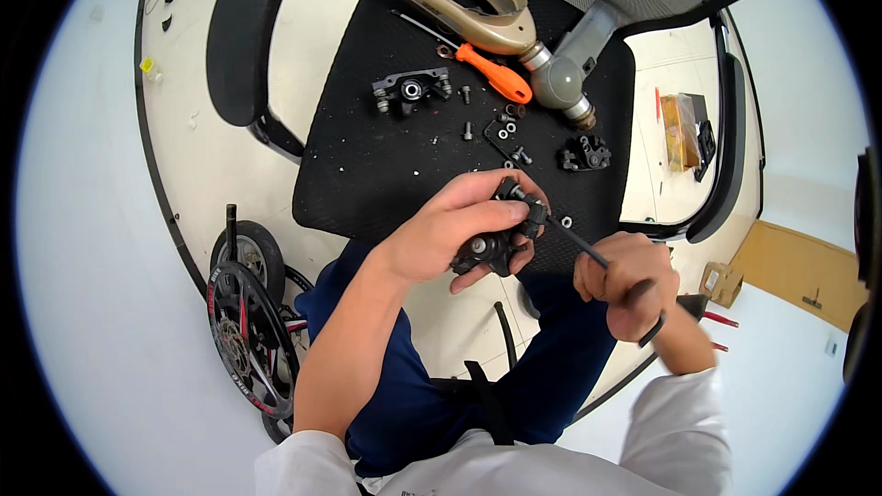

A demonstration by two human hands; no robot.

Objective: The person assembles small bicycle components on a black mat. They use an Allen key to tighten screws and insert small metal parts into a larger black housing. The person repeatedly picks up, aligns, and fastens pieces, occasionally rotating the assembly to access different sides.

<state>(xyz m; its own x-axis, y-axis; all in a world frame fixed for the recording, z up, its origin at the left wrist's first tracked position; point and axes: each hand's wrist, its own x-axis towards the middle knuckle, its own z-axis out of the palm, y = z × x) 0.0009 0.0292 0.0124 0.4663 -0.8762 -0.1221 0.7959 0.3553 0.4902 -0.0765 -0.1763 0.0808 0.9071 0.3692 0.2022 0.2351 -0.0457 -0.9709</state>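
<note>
My left hand (464, 220) is wrapped round a black bicycle disc brake caliper (494, 253), held above the front edge of the chair seat. The thumb presses on its upper part. My right hand (629, 280) is closed round a dark hex key (579, 243), whose long arm points at the caliper. Its tip reaches a bolt area beside my left thumb; whether it sits in a bolt head I cannot tell. The bent short end sticks out below my right fist. Lying on the seat nearby are a second black caliper (412, 89) and a small black mechanism (586, 154).
On the black seat (358, 174) lie a gold bicycle fork (496, 32), an orange-handled screwdriver (496, 73), several loose bolts (467, 130) and washers (503, 132). Armrests (241, 37) flank the seat. Wheels (248, 340) stand at lower left; a cardboard box (721, 283) lies right.
</note>
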